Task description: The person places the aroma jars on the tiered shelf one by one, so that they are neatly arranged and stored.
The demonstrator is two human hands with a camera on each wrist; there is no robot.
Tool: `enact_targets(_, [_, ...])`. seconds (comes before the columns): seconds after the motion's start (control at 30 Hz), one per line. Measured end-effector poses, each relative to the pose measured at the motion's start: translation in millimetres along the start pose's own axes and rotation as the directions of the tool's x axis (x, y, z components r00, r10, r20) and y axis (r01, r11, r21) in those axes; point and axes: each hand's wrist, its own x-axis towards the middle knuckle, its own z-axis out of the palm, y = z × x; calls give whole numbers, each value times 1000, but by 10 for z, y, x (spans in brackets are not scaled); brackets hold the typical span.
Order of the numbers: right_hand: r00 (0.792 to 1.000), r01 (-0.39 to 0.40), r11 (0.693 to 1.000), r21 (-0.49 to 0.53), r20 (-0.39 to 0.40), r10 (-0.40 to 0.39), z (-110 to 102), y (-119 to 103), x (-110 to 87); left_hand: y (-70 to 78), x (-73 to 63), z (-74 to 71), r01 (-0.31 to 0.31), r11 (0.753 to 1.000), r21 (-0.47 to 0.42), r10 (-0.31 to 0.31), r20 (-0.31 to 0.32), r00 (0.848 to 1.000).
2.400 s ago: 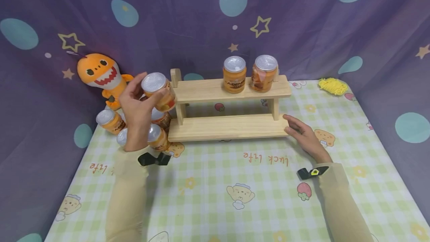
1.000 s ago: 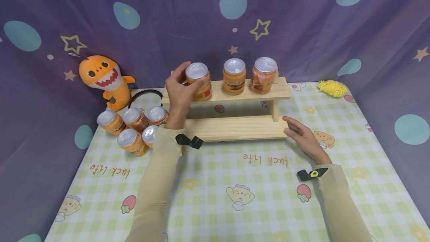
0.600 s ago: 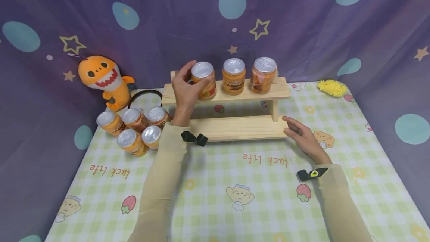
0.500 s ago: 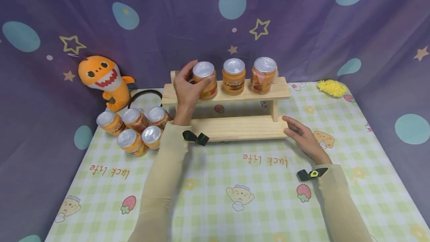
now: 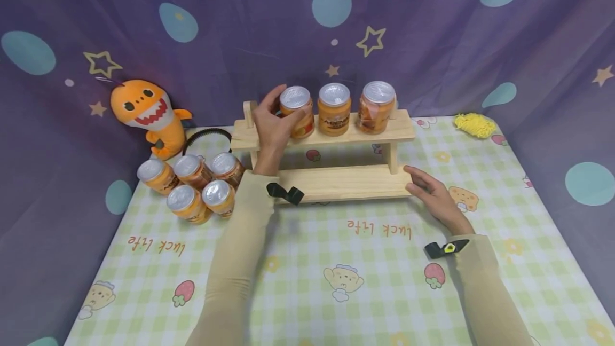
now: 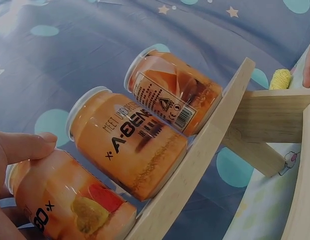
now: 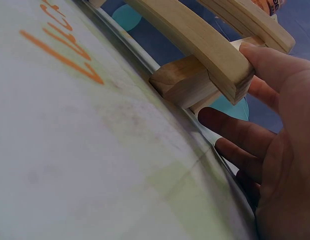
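My left hand point(image 5: 275, 128) holds an orange can point(image 5: 302, 126) with a silver lid, thumb across its front. It stands upright at the upper board's left part, close beside a second can point(image 5: 334, 117). A third can point(image 5: 376, 113) is further right. In the left wrist view the held can point(image 6: 84, 205) shows a red and yellow print, and its base meets the board. My right hand point(image 5: 436, 196) touches the right end of the wooden shelf's lower board point(image 5: 341, 181). In the right wrist view its fingers point(image 7: 240, 130) are extended, some apart from the wood.
Several more cans point(image 5: 189, 204) stand on the checked tablecloth point(image 5: 307, 282) left of the shelf. Behind them are an orange plush shark point(image 5: 149, 111) and a black coiled ring point(image 5: 207, 132). Yellow yarn point(image 5: 475, 125) lies at the back right. A purple curtain point(image 5: 230, 31) surrounds the table.
My left hand has carried the can from above the left group onto the upper board, then moved it rightward, closer to the middle can. My right hand has stayed at the shelf end.
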Motion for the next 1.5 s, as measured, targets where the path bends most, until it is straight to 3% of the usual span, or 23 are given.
enact_targets(0.33, [1000, 28, 999, 19, -7, -28, -14, -9, 10, 3, 2, 12, -54, 998, 42, 53, 31, 998])
enact_targets(0.7, [1000, 10, 999, 34, -4, -10, -18, -49, 2, 47, 6, -18, -52, 993, 110, 38, 123, 992])
enact_targets(1.0, [999, 33, 999, 40, 1, -33, -18, -57, -12, 202, -5, -217, -99, 987, 127, 86, 110, 990])
enact_targets(1.27, [1000, 15, 1000, 21, -1, -15, -12, -26, -12, 315, -58, -409, -133, 988, 77, 125, 98, 987])
enact_targets(1.5, [1000, 24, 999, 21, -4, -24, -1, -31, -10, 350, -141, -699, -177, 981, 75, 172, 66, 983])
